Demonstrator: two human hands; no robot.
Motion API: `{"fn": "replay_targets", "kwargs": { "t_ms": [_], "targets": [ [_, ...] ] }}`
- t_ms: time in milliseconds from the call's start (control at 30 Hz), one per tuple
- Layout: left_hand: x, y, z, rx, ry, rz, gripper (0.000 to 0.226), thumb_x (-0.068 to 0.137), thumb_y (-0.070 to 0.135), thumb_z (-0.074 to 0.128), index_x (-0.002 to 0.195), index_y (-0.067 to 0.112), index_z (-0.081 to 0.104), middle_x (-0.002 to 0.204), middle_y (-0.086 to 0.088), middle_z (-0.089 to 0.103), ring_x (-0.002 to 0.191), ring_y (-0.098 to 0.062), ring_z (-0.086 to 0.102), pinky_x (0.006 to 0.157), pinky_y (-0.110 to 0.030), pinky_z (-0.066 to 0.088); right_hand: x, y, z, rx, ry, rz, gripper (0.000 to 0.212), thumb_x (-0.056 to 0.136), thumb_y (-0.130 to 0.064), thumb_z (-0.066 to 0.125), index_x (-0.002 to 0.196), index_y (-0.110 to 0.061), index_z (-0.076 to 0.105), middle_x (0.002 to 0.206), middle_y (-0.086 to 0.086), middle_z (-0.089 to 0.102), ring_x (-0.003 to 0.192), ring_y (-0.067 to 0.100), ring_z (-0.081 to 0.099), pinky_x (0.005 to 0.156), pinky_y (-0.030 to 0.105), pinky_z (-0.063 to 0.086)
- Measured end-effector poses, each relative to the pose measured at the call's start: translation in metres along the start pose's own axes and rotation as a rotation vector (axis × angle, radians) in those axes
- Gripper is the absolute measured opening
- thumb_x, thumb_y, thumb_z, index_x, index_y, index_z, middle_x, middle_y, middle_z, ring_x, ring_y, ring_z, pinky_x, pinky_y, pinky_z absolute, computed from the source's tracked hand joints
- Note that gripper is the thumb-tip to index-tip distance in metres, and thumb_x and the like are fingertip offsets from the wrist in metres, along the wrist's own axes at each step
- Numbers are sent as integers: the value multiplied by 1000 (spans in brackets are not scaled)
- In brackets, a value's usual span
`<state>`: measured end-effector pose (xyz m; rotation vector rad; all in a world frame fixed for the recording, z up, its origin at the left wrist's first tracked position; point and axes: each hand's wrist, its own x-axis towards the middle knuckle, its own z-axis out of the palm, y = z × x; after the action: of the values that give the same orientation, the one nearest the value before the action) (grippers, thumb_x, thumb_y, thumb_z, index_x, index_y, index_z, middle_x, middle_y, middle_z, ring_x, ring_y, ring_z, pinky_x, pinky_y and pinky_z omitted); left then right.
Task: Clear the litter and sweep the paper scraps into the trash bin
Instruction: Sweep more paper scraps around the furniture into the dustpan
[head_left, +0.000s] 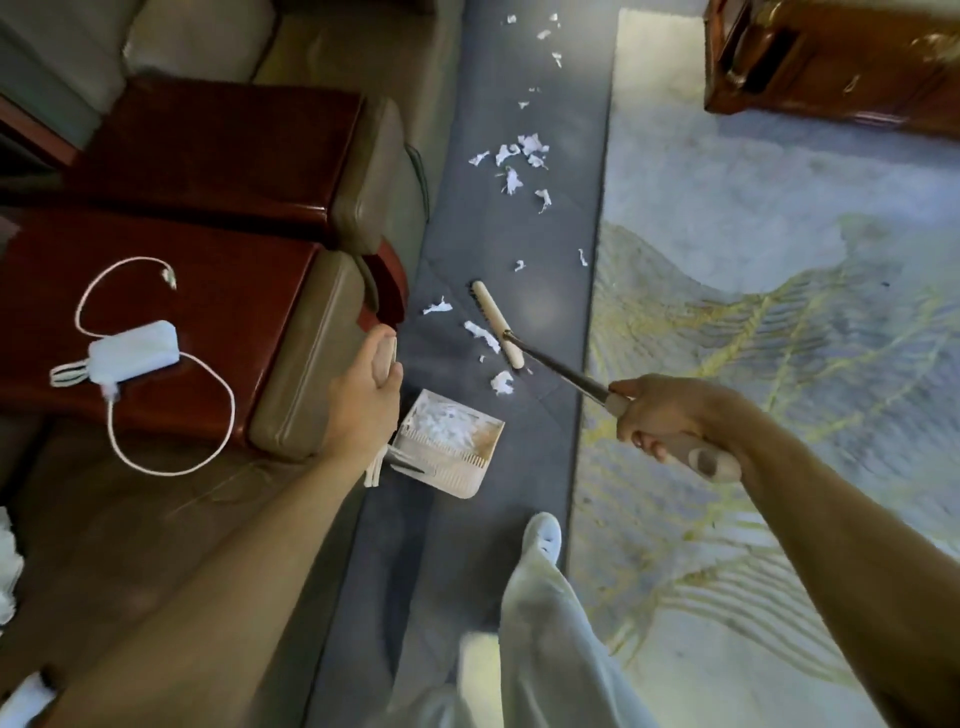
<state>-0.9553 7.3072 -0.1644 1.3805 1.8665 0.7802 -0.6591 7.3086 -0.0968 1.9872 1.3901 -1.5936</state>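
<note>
Head view: paper scraps (514, 166) litter the grey floor (535, 467).
Left hand (363, 405): fingers curled round the dustpan (447, 447) handle.
Right hand (660, 415): fingers clamped on the broom (550, 366) handle, its head among scraps.

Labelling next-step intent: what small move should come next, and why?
Probably draw the broom head toward the dustpan: the right hand grips the broom handle, the left hand holds the dustpan handle, and paper scraps lie between head and pan.
</note>
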Motion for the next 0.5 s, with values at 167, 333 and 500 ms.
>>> {"fn": "replay_targets", "kwargs": {
  "t_ms": [167, 333, 500],
  "targets": [
    [67, 32, 39, 53, 7, -12, 37, 99, 28, 51, 121, 56, 40, 95, 5, 61, 79, -20, 63, 73, -44, 58, 90, -24, -80, -195, 26, -19, 45, 87, -4, 57, 130, -1, 47, 60, 6, 58, 49, 18, 52, 53, 29, 44],
    [116, 46, 59, 29, 43, -71, 34, 99, 27, 51, 120, 53, 45, 88, -6, 60, 70, -25, 60, 64, -35, 50, 142, -3, -95, -367, -86, 3, 63, 86, 0, 50, 145, -12, 32, 59, 9, 56, 50, 21, 52, 58, 32, 45],
    [134, 70, 80, 4, 57, -39, 34, 97, 17, 53, 127, 34, 51, 106, 4, 63, 101, -24, 62, 83, -28, 46, 121, 22, -102, -270, -300, -1, 76, 86, 2, 44, 150, -27, 16, 53, 6, 53, 36, 13, 48, 41, 23, 43]
  ]
}}
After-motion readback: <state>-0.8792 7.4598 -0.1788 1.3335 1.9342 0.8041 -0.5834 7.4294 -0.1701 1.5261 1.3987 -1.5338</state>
